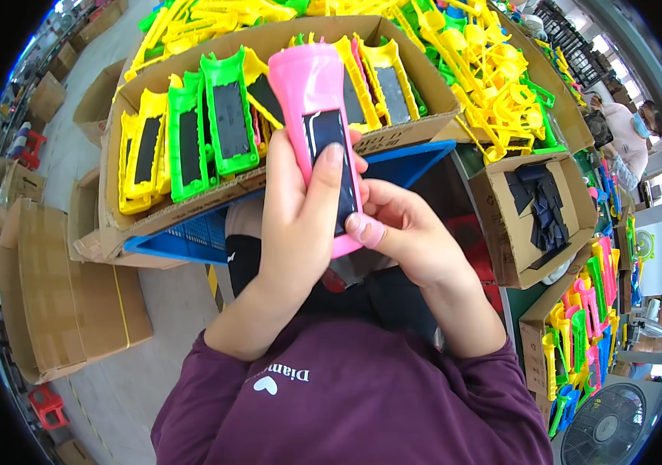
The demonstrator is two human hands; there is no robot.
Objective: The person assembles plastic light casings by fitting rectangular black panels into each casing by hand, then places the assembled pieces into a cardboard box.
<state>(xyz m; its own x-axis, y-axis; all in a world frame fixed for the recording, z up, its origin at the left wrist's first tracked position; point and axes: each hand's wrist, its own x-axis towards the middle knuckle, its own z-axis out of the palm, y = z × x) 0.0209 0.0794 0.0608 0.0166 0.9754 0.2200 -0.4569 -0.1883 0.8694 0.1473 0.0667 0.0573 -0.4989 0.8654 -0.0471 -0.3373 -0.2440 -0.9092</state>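
I saw a red stool (48, 407) on the floor (172, 310) near a cardboard carton (67, 294); well apart was a round fan (608, 426).

A deep purple top (377, 407) is worn, its fabric softly creased. The chest is marked with a small white heart (266, 385) and a short line of white lettering (290, 373). The forearms are left uncovered by the sleeves (205, 380), which are ended near the elbows. The legs are covered by dark trousers (400, 301). The right thumb seems to be wrapped in a pinkish band (370, 232).
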